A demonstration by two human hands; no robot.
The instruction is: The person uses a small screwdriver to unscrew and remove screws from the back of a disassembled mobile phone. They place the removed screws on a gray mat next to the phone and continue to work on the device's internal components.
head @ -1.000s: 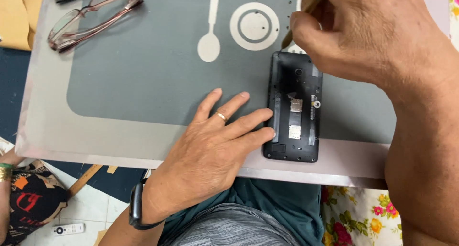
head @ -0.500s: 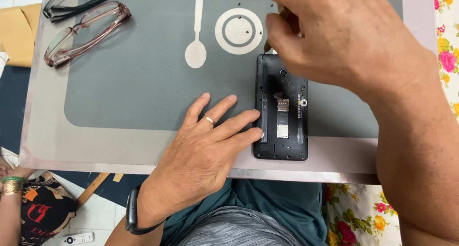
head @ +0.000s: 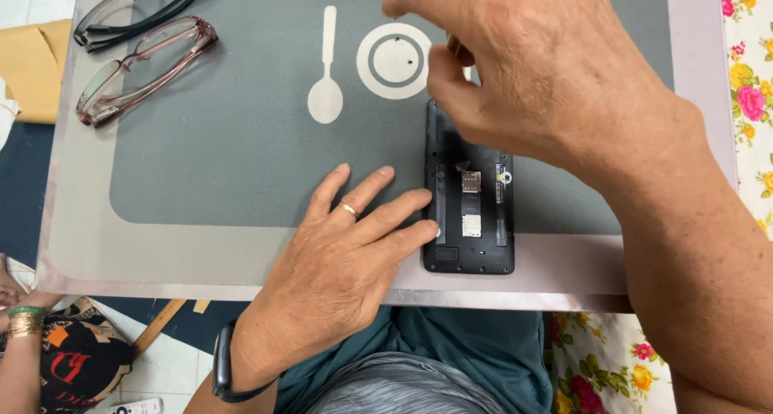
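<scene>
- Bracing the opened phone (head: 469, 213) with my left hand (head: 342, 273): fingers spread flat on the tray (head: 201, 245), two fingertips touching the phone's left edge.
- Phone lies back cover off, near the tray's front edge, right of centre. Its shell holds small metal card slots in the middle; top end hidden under my hand.
- My right hand (head: 547, 84) hovers over the phone's top end, fingers curled together around a thin tool I can barely see; can't tell the grip.
- Tiny dark specks sit inside the printed ring (head: 394, 60).
- Two pairs of glasses (head: 141, 47) lie at the back left corner.
</scene>
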